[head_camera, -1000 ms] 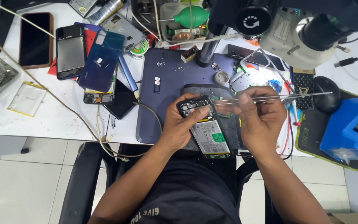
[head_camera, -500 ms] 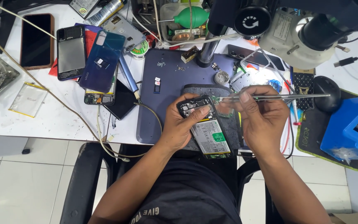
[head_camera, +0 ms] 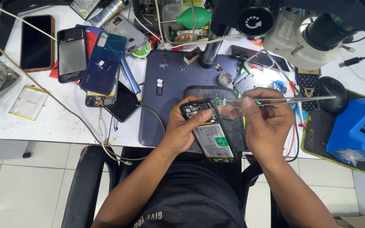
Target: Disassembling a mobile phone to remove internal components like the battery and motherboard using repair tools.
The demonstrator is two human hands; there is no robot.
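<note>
I see an opened phone (head_camera: 210, 131) with its back cover off — the black frame is exposed, the camera end points up and left, and a pale battery with a green label fills its lower half. It lies tilted over a dark grey mat, its lower end reaching the desk's near edge. A pair of slim metal tweezers (head_camera: 284, 100) runs almost level — tips at the phone's upper part, the handle end pointing right.
</note>
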